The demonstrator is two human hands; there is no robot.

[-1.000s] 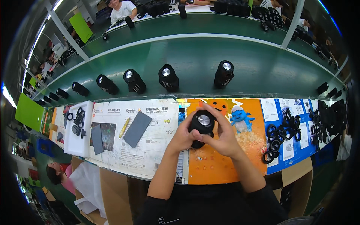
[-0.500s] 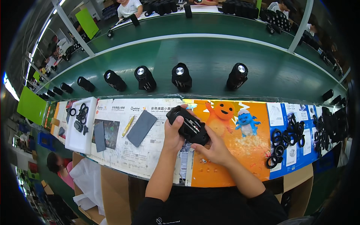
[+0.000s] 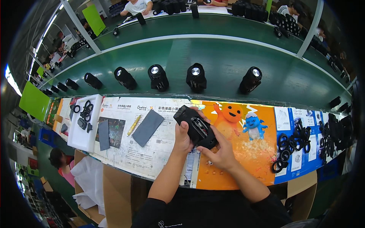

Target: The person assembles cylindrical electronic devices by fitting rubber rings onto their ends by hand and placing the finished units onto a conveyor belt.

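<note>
A black cylinder-shaped device (image 3: 194,129), which looks like a portable speaker, is held tilted above the table in both my hands. One side of it turns up and shows a long recessed strip with light marks. My left hand (image 3: 183,139) grips its left side, with the thumb up along the near edge. The right hand (image 3: 223,155) closes on its lower right end, thumb below and fingers along the far side. Parts of the fingers are hidden behind the device. Left of my hands lie a grey cloth (image 3: 148,128) and a yellow pen (image 3: 134,125).
A white foam tray (image 3: 97,125) with black rings stands at the left, beside a smaller grey cloth (image 3: 103,135). Black rings (image 3: 284,142) lie in a pile at the right. Beyond the table, a green conveyor belt (image 3: 224,53) carries several black speakers (image 3: 196,80). Cardboard boxes (image 3: 116,190) stand below.
The whole view has shifted slightly, so things appear further right. Speakers on the belt have shifted a little more than the table. Both hands still hold the device, now rolled slightly.
</note>
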